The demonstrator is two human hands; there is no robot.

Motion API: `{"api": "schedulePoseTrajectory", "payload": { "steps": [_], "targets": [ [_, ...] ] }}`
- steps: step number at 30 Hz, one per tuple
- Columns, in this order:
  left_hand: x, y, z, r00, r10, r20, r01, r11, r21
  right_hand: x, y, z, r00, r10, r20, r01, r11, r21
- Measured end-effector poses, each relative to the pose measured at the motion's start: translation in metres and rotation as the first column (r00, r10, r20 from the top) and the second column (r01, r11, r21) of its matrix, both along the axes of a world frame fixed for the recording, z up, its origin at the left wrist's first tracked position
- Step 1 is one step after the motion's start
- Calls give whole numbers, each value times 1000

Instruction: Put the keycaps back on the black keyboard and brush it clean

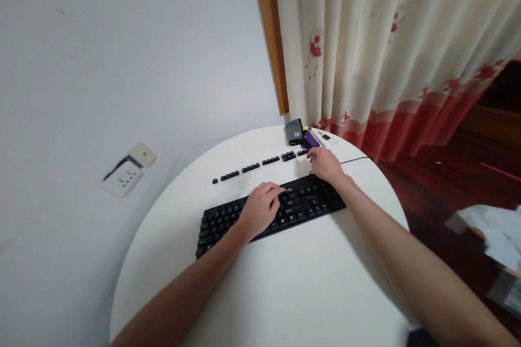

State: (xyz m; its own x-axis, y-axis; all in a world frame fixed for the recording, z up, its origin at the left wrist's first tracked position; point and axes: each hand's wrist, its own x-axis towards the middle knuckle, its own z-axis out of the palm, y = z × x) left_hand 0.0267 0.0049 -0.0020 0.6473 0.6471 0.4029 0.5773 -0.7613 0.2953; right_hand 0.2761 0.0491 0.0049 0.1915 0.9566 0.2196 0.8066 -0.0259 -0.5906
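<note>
A black keyboard [293, 207] lies at an angle on the round white table [280, 293], with its top row of keys off. Resting on its middle is my left hand [261, 207], fingers stretched toward the right over the upper keys and thumb apart. My right hand [324, 165] is past the keyboard's far right edge, fingers curled together at the right end of a row of loose black keycaps [271, 160]. Whatever those fingertips hold, if anything, is hidden. The keycaps stand in short groups along the table behind the keyboard.
A grey pouch-like object [293, 133] and a purple item [312, 139] sit at the table's far edge, near a small black item [325, 136]. A cable [356, 160] runs off right. Wall and socket [123, 178] are left, a curtain [366, 38] behind.
</note>
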Motion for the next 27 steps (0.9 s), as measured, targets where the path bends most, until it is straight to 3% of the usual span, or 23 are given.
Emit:
{"api": "schedulePoseTrajectory", "payload": {
  "steps": [7, 15, 20, 27],
  "targets": [
    [4, 9, 15, 997, 75, -21, -75, 997, 32, 2, 1, 0, 1000, -14, -3, 14, 1000, -24],
    [32, 77, 34, 961, 222, -162, -207, 973, 107, 2, 1, -1, 1000, 18, 17, -18, 1000, -3],
    [62, 105, 24, 934, 248, -259, -218, 966, 140, 1, 0, 0, 999, 38, 14, -38, 999, -21],
    [75, 111, 6, 917, 254, -307, -198, 959, 203, 0, 2, 0, 997, 67, 33, -66, 997, -32]
  ]
}}
